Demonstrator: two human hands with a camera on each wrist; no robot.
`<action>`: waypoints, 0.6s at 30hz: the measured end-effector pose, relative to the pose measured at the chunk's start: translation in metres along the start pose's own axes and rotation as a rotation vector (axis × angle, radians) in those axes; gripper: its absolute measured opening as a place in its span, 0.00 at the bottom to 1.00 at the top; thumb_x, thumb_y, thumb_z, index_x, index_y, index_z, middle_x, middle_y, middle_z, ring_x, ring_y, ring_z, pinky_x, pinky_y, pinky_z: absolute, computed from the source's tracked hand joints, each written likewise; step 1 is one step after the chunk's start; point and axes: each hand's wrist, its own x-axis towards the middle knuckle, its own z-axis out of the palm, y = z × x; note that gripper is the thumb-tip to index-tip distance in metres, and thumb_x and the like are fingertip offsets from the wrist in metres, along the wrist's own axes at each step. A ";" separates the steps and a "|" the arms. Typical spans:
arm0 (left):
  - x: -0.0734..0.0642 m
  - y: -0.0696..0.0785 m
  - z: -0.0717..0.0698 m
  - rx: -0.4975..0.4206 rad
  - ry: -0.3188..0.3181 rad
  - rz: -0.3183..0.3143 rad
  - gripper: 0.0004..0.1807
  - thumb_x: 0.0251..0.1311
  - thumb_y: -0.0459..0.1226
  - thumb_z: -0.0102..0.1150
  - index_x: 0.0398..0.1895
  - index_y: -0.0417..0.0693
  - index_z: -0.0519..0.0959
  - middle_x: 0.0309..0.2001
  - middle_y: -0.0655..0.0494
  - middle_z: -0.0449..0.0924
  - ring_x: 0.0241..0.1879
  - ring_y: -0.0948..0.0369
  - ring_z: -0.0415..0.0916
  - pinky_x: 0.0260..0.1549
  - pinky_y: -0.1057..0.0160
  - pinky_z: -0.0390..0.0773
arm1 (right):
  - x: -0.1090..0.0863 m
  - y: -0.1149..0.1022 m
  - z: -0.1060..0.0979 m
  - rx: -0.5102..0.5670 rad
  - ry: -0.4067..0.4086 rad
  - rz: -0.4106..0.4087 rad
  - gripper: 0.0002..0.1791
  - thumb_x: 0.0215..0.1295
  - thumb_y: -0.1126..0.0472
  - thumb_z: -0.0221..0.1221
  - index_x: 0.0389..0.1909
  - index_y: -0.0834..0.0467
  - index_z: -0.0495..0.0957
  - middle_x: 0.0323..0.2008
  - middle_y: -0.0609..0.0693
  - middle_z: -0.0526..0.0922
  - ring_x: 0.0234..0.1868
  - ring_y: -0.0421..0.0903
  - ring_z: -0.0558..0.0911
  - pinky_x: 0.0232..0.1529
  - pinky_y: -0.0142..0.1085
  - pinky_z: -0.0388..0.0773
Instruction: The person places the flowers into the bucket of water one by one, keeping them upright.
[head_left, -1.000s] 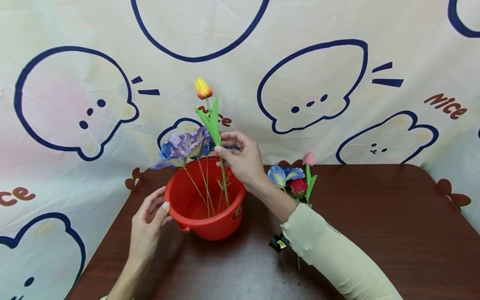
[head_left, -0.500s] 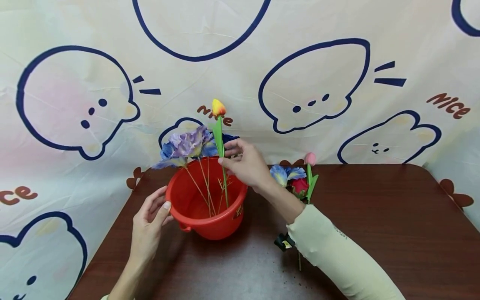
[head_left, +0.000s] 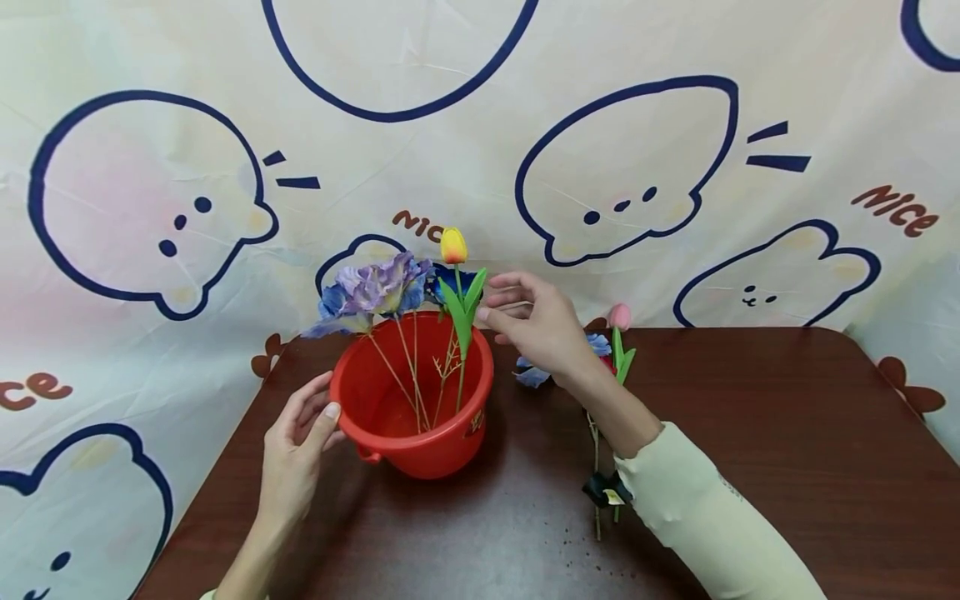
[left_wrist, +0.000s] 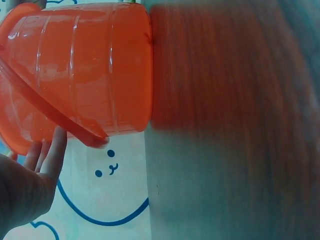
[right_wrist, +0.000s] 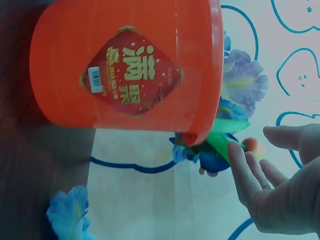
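Observation:
A red bucket (head_left: 442, 454) stands on the table with several artificial flowers in it. Among them are purple-blue blooms (head_left: 378, 283), a dark blue flower (head_left: 474, 286) and a yellow-orange tulip (head_left: 453, 247), its stem leaning on the right inside of the bucket. My left hand (head_left: 294, 446) rests against the bucket's left rim, thumb at the edge; in the left wrist view its straight fingers (left_wrist: 55, 155) touch the outer wall. Just right of the tulip's green leaves, my right hand (head_left: 542, 325) holds nothing, its fingers loosely bent and apart from the stem.
On the brown table (head_left: 750, 433), right of the bucket, lie a pink tulip (head_left: 619, 317), a blue flower (head_left: 532, 377) and a red bloom mostly hidden by my right arm. Dark crumbs (head_left: 588, 554) dot the table in front. A cartoon-printed cloth (head_left: 420, 167) hangs behind.
The yellow-orange tulip has gone lower and rightward into the bucket. My right hand has let go of it and moved right. My left hand stays on the bucket.

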 end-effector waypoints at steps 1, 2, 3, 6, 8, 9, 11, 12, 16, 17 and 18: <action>0.000 0.000 0.000 0.004 0.001 -0.002 0.27 0.79 0.38 0.59 0.78 0.48 0.70 0.58 0.65 0.84 0.52 0.70 0.87 0.45 0.70 0.89 | -0.001 0.002 -0.003 0.006 -0.002 0.002 0.25 0.74 0.60 0.68 0.69 0.55 0.77 0.58 0.57 0.85 0.56 0.54 0.90 0.45 0.41 0.93; 0.000 0.000 0.000 0.006 0.002 -0.002 0.28 0.79 0.39 0.59 0.78 0.48 0.70 0.58 0.65 0.84 0.52 0.70 0.87 0.45 0.70 0.89 | -0.002 0.005 -0.006 0.011 -0.003 0.006 0.25 0.74 0.60 0.68 0.69 0.55 0.77 0.58 0.57 0.85 0.55 0.55 0.90 0.45 0.41 0.93; 0.000 0.000 0.000 0.007 0.002 -0.004 0.28 0.79 0.39 0.59 0.78 0.48 0.70 0.58 0.65 0.84 0.52 0.70 0.87 0.44 0.70 0.89 | -0.004 0.007 -0.009 0.015 -0.003 0.012 0.25 0.74 0.60 0.68 0.69 0.55 0.77 0.58 0.57 0.85 0.56 0.55 0.90 0.45 0.41 0.93; 0.000 0.000 0.000 0.001 0.005 -0.007 0.27 0.79 0.39 0.59 0.78 0.47 0.70 0.57 0.65 0.84 0.52 0.70 0.87 0.44 0.70 0.89 | -0.007 0.015 -0.019 0.029 0.001 0.031 0.25 0.74 0.59 0.68 0.69 0.55 0.77 0.59 0.58 0.85 0.55 0.55 0.90 0.46 0.42 0.93; 0.000 0.000 0.000 0.001 0.007 -0.008 0.27 0.79 0.39 0.59 0.78 0.48 0.70 0.57 0.65 0.84 0.52 0.70 0.87 0.44 0.70 0.89 | -0.009 0.020 -0.026 0.037 0.005 0.042 0.25 0.74 0.58 0.67 0.69 0.55 0.76 0.59 0.59 0.84 0.55 0.54 0.89 0.47 0.42 0.92; 0.000 0.000 0.000 -0.001 0.007 -0.009 0.27 0.79 0.39 0.59 0.78 0.48 0.70 0.57 0.65 0.84 0.52 0.70 0.87 0.44 0.70 0.89 | -0.010 0.022 -0.030 0.044 0.005 0.047 0.25 0.74 0.59 0.67 0.69 0.55 0.76 0.60 0.59 0.84 0.55 0.54 0.89 0.48 0.43 0.92; 0.000 0.000 0.001 -0.008 0.007 -0.009 0.27 0.79 0.38 0.59 0.78 0.47 0.70 0.57 0.65 0.84 0.51 0.70 0.87 0.44 0.70 0.89 | -0.013 0.026 -0.037 0.044 0.006 0.055 0.26 0.75 0.58 0.67 0.70 0.56 0.75 0.60 0.60 0.83 0.54 0.54 0.89 0.50 0.44 0.92; 0.000 0.000 0.001 -0.011 0.007 -0.008 0.27 0.79 0.38 0.59 0.78 0.47 0.70 0.57 0.65 0.84 0.51 0.70 0.87 0.44 0.70 0.89 | -0.015 0.028 -0.040 0.045 0.009 0.059 0.26 0.75 0.58 0.67 0.70 0.56 0.75 0.60 0.60 0.83 0.54 0.53 0.89 0.51 0.45 0.92; 0.001 -0.001 0.001 -0.022 0.002 0.002 0.26 0.80 0.38 0.58 0.78 0.48 0.71 0.57 0.64 0.84 0.51 0.69 0.87 0.43 0.70 0.89 | -0.022 0.034 -0.052 0.033 0.022 0.070 0.26 0.76 0.59 0.66 0.71 0.58 0.75 0.61 0.62 0.83 0.52 0.48 0.89 0.52 0.46 0.92; 0.001 -0.002 0.001 -0.022 0.002 0.006 0.26 0.80 0.38 0.58 0.78 0.48 0.71 0.57 0.63 0.84 0.51 0.69 0.87 0.43 0.70 0.89 | -0.024 0.036 -0.055 0.034 0.023 0.068 0.26 0.76 0.59 0.66 0.71 0.59 0.75 0.61 0.63 0.83 0.51 0.46 0.89 0.51 0.45 0.92; 0.001 -0.002 0.001 -0.022 0.001 0.011 0.26 0.80 0.37 0.58 0.77 0.48 0.71 0.58 0.63 0.84 0.51 0.69 0.87 0.43 0.70 0.89 | -0.026 0.037 -0.057 0.034 0.025 0.068 0.26 0.76 0.59 0.66 0.70 0.60 0.75 0.61 0.64 0.83 0.50 0.45 0.89 0.51 0.44 0.92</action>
